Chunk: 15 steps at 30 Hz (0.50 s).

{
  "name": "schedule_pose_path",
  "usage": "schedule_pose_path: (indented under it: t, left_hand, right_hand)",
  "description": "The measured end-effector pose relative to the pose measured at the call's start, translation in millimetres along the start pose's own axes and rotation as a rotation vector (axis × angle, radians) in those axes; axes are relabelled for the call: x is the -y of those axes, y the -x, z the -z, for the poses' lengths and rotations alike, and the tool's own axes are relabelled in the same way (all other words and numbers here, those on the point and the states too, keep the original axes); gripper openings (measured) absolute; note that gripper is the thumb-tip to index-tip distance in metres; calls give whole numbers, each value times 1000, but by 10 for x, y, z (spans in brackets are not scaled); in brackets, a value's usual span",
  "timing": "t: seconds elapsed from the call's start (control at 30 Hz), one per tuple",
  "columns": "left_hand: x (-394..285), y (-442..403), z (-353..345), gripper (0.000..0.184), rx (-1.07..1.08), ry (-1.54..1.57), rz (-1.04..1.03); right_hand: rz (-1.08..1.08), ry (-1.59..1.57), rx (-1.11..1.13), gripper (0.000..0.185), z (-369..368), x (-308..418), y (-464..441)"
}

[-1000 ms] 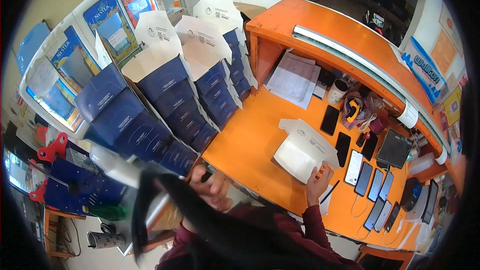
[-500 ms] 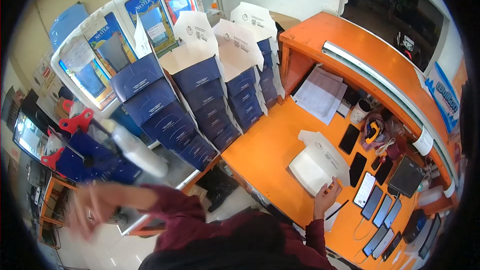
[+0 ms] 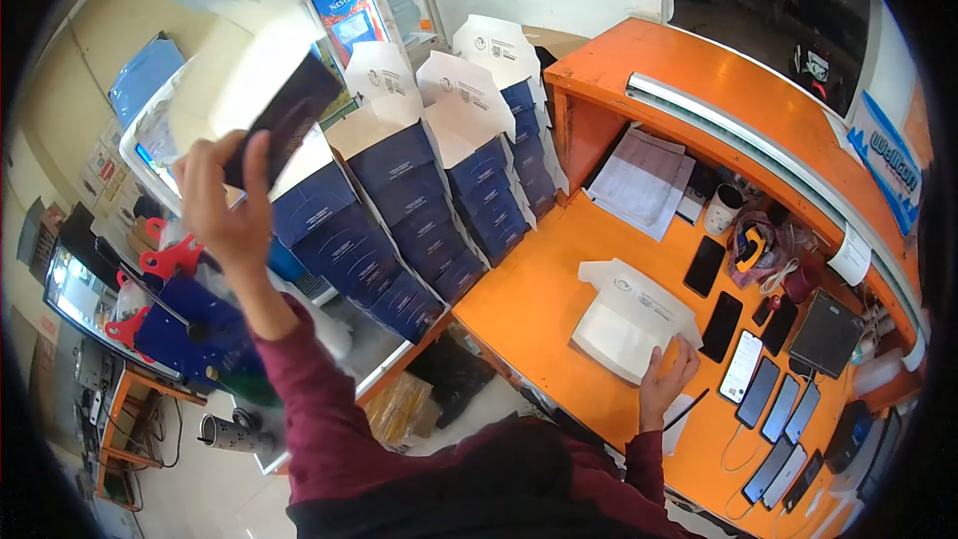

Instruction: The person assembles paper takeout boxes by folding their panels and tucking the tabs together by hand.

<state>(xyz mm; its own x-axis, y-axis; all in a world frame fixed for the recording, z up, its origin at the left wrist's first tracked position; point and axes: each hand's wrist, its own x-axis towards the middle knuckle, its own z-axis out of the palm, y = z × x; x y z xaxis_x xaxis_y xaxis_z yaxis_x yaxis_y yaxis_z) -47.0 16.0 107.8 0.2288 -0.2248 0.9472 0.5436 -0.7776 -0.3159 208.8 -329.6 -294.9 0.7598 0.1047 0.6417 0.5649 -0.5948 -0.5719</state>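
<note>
My left hand (image 3: pixel 230 195) is raised at the upper left, its fingers closed on the dark blue edge of an open box (image 3: pixel 289 120), whose white inside and lid are blurred. That box is above the leftmost stack of blue boxes (image 3: pixel 334 230). Two more stacks (image 3: pixel 409 195) (image 3: pixel 489 190) of nested boxes with white lids stand to its right. On the orange desk, a single white open box (image 3: pixel 624 332) lies with its printed lid raised. My right hand (image 3: pixel 671 376) touches its near right corner, fingers apart and slightly curled.
Several phones (image 3: pixel 761 392) lie on the right of the orange desk (image 3: pixel 529 314), beside a black pen (image 3: pixel 687 409). Papers (image 3: pixel 641 180), a cup (image 3: pixel 723 210) and an orange shelf (image 3: pixel 689 70) are behind. Red-handled dispensers (image 3: pixel 170 258) stand left, near a patterned cup (image 3: pixel 235 434).
My left hand has swung from low at the left up to the stacks and now holds a box lifted off the leftmost one. My right hand stays by the desk box.
</note>
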Motion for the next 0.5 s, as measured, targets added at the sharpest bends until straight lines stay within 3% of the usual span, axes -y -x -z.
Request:
schedule_pose_path:
  t: [0.1, 0.17, 0.23, 0.3, 0.33, 0.4, 0.43, 0.5]
  left_hand:
    - [-845, 218, 46, 19, -33, -24, -134]
    - [-1465, 556, 16, 17, 85, 171, -224]
    - [-2072, 901, -76, 21, 209, 534, -231]
    - [-2624, 1306, -187, 25, 348, 820, -196]
    - [-2843, 1503, -197, 27, 428, 896, -180]
    - [-3144, 1755, -130, 32, 592, 1030, -149]
    - [-3167, 1809, -84, 47, 643, 1052, -147]
    - [-3087, 1990, -12, 69, 496, 1000, 79]
  right_hand:
    - [-127, -232, 67, 37, 193, 368, -167]
    - [-226, -561, 300, 49, 273, 496, -159]
    - [-262, -1124, 405, 76, 474, 1006, -297]
    - [-437, -1376, 430, 107, 565, 1247, -313]
    - [-478, -1417, 312, 95, 492, 1292, -238]
    - [-551, -1164, 213, 80, 404, 1122, -183]
    - [-562, -1096, 178, 76, 362, 988, -92]
    - [-572, -970, 126, 68, 319, 689, 43]
